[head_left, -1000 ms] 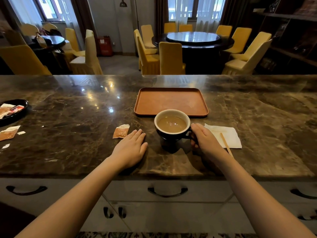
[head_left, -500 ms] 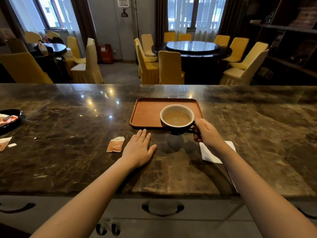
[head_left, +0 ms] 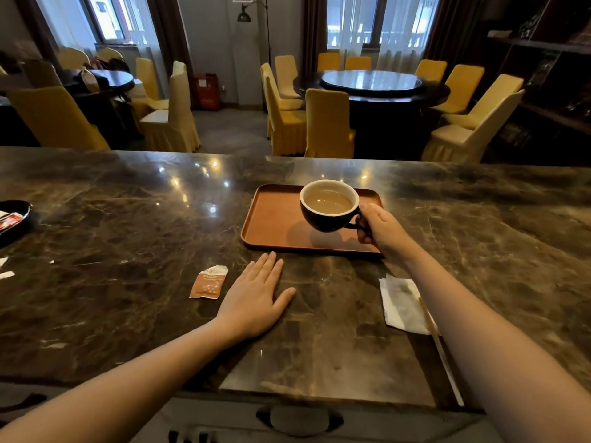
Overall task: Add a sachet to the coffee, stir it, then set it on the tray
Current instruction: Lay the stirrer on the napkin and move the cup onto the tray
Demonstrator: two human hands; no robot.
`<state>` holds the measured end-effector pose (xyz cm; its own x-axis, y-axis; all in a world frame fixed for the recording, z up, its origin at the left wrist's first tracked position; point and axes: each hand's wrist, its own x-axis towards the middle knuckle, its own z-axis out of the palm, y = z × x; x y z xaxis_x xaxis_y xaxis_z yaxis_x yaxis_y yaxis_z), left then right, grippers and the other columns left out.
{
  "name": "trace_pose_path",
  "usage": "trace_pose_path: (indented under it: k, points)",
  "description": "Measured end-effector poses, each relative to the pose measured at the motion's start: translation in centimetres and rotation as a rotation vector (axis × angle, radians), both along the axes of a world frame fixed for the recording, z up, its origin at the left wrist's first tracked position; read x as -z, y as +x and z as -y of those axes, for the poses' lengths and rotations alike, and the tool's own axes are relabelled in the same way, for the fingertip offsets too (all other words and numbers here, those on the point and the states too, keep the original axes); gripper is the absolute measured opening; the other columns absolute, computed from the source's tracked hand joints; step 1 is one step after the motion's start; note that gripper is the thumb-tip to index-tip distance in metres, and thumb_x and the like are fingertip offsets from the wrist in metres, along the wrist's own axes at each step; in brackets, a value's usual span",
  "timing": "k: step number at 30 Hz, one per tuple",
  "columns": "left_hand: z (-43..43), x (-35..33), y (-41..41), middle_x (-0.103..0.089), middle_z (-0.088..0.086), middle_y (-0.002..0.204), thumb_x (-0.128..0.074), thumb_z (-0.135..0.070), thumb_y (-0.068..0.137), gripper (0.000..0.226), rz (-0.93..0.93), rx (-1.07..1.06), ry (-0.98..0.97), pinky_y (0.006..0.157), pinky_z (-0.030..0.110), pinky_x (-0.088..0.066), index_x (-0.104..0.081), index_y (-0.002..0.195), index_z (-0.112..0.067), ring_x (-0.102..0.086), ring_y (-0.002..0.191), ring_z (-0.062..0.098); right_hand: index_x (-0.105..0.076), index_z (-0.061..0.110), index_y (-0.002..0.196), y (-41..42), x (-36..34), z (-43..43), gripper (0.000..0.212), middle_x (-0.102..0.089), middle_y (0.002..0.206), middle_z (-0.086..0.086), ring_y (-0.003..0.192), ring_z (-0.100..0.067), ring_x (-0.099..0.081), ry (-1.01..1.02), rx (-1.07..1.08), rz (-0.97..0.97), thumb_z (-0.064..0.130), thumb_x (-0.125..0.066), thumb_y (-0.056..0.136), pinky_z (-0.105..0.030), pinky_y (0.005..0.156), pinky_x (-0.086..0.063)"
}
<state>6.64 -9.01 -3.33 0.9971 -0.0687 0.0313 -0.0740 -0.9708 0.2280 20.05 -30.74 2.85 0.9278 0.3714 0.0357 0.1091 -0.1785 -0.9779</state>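
A dark cup (head_left: pixel 329 207) with a white inside holds milky coffee. My right hand (head_left: pixel 382 230) grips its handle and holds it in the air above the right half of the brown tray (head_left: pixel 271 219); its shadow falls on the tray. My left hand (head_left: pixel 254 297) lies flat on the marble counter, fingers apart, holding nothing. A torn orange sachet (head_left: pixel 208 282) lies just left of that hand. A wooden stir stick (head_left: pixel 439 346) rests on a white napkin (head_left: pixel 401 303), partly hidden by my right forearm.
A black dish (head_left: pixel 14 219) with sachets sits at the counter's far left, with torn paper scraps (head_left: pixel 6 274) near it. Drawer handles (head_left: pixel 299 420) run below the counter's front edge. Yellow chairs and round tables stand beyond the counter.
My right hand lifted the cup off the counter and carried it forward over the tray. My left hand has stayed flat on the counter.
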Motion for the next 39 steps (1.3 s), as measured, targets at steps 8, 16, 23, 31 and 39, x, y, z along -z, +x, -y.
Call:
trace_pose_path:
  k: [8, 16, 23, 31, 39]
  points:
    - [-0.2, 0.2, 0.1, 0.003, -0.003, 0.157, -0.012, -0.065, 0.083, 0.075, 0.013, 0.002, -0.015, 0.112, 0.025, 0.009, -0.004, 0.146, -0.023, 0.012, 0.137, 0.003, -0.050, 0.004, 0.099, 3.8, 1.3, -1.5, 0.030, -0.038, 0.064, -0.003, 0.056, -0.014, -0.036, 0.020, -0.024, -0.037, 0.028, -0.031, 0.098, -0.018, 0.047, -0.033]
    - [-0.2, 0.2, 0.0, 0.003, -0.003, 0.157, -0.005, -0.069, 0.078, 0.081, 0.023, -0.003, -0.030, 0.113, 0.025, 0.007, -0.004, 0.146, -0.024, 0.011, 0.140, 0.004, -0.049, 0.009, 0.100, 5.2, 2.1, -2.5, 0.030, -0.039, 0.065, -0.003, 0.051, -0.011, -0.035, 0.037, -0.040, -0.106, 0.034, -0.033, 0.097, -0.022, 0.046, -0.030]
    - [-0.1, 0.3, 0.0, 0.002, -0.002, 0.157, -0.010, -0.070, 0.081, 0.080, 0.032, -0.002, -0.026, 0.112, 0.024, 0.009, -0.004, 0.146, -0.023, 0.013, 0.139, 0.003, -0.044, 0.012, 0.084, 5.5, 2.4, -2.9, 0.029, -0.039, 0.063, 0.000, 0.051, -0.010, -0.035, 0.005, -0.094, -0.091, 0.036, -0.035, 0.096, -0.023, 0.049, -0.030]
    - [-0.1, 0.1, -0.1, 0.003, -0.003, 0.157, -0.012, -0.063, 0.083, 0.075, 0.031, 0.001, -0.033, 0.112, 0.024, 0.010, -0.004, 0.146, -0.024, 0.013, 0.139, 0.004, -0.046, 0.014, 0.080, 5.6, 2.1, -3.0, 0.028, -0.042, 0.067, -0.001, 0.053, -0.011, -0.036, -0.020, -0.051, -0.109, 0.033, -0.032, 0.097, -0.024, 0.051, -0.032]
    - [0.0, -0.2, -0.1, 0.004, -0.004, 0.157, -0.019, -0.062, 0.086, 0.073, 0.027, -0.001, -0.038, 0.111, 0.023, 0.010, -0.003, 0.146, -0.025, 0.012, 0.140, 0.004, -0.053, 0.013, 0.095, 5.7, 1.5, -2.6, 0.015, -0.059, 0.088, -0.003, 0.068, -0.016, -0.057, -0.261, 0.052, 0.134, 0.026, -0.046, 0.093, -0.016, 0.048, -0.047]
